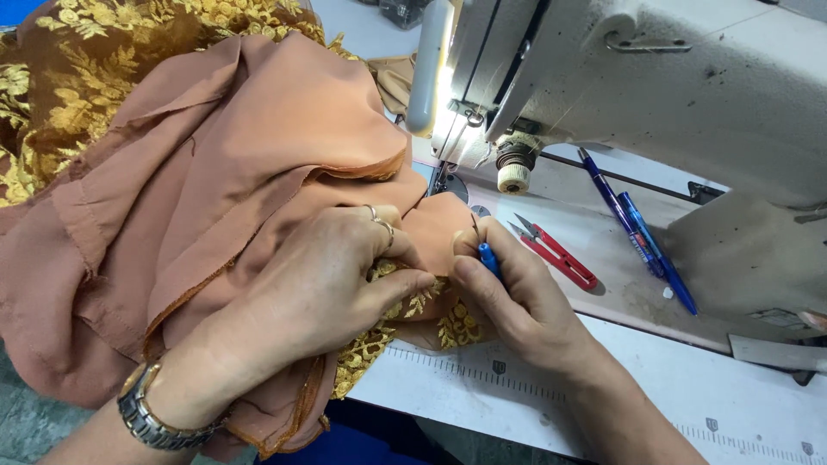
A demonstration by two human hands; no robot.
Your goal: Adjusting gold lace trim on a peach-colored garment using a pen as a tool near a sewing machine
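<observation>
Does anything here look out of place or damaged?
Nothing stands out. The left hand presses the brown cloth, the right hand holds a small blue tool, and red snips lie flat nearby.

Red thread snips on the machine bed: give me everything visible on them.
The red thread snips lie flat on the pale machine bed, right of the right hand and left of two blue pens. Red handles, which look plastic, run down-right; two short grey metal blades point up-left, slightly parted. Nothing touches them but the bed; no hand holds them.
</observation>
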